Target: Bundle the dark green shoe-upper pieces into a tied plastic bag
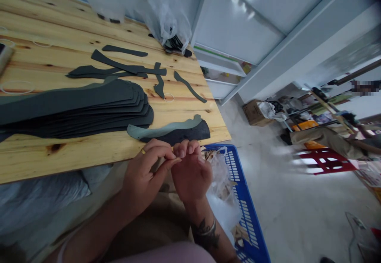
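My left hand (149, 171) and my right hand (192, 171) meet at the table's front edge, fingertips close together. Both have curled fingers; whatever is pinched between them is too small to make out. Just beyond the fingers lies a dark curved piece with a pale green strip (169, 130) along it. A thick stack of dark grey curved pieces (77, 104) rests to the left on the wooden table (104, 152). Narrower dark pieces (127, 64) lie behind the stack, partly crossing each other, and a single slim one (189, 86) is off to their right.
A blue basket (245, 187) with clear plastic and scraps stands right of my legs. Plastic bags (175, 25) holding dark pieces sit at the table's back. Thin white loops (18, 87) lie at left. Farther right are a cardboard box (257, 112), a red stool (327, 162) and a seated person.
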The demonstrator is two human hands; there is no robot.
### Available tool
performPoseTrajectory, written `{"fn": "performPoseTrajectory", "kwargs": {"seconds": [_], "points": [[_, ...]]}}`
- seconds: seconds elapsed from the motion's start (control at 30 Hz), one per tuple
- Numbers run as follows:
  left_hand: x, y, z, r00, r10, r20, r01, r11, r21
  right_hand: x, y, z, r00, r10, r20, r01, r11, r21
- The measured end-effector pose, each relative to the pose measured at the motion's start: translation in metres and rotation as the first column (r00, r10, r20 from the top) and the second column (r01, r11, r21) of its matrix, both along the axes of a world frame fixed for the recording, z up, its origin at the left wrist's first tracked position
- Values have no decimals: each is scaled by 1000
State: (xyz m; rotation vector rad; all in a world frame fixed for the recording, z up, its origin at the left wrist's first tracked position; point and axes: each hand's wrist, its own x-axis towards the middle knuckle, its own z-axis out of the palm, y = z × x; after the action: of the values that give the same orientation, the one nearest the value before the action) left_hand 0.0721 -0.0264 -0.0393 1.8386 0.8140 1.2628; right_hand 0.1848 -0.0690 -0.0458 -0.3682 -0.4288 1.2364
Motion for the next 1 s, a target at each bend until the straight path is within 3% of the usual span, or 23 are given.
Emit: {"fn": "performPoseTrajectory", "kwargs": {"seconds": [0.13,0.33,0.6,0.67,0.77,0.8,0.87,0.93,1.0], "points": [[0,0,-1,998,-36,60,44,990,-135,1,1,-1,1000,6,-1,-6,1000,-26],[2,3,3,977,-48,209,122,926,-356,3,2,-2,999,33,2,-33,999,-40],[6,7,0,951,34,308,139,842,-521,0,-2,-3,999,33,-32,-34,999,-10],[7,8,-1,910,53,412,228,765,-603,1,-3,-4,1000,26,-10,-26,1000,-15],[7,9,-1,804,97,587,448,549,-705,7,-5,-6,978,-61,198,70,997,-40],[7,9,0,778,103,620,504,489,-712,10,-6,-5,937,-115,329,135,990,-39],[6,8,3,743,108,661,573,407,-711,13,-9,0,771,-211,601,261,965,4],[5,6,6,729,122,674,601,358,-715,14,-11,8,577,-244,779,320,946,59],[4,4,9,727,150,670,599,337,-726,14,-12,17,465,-236,853,328,941,82]]}}
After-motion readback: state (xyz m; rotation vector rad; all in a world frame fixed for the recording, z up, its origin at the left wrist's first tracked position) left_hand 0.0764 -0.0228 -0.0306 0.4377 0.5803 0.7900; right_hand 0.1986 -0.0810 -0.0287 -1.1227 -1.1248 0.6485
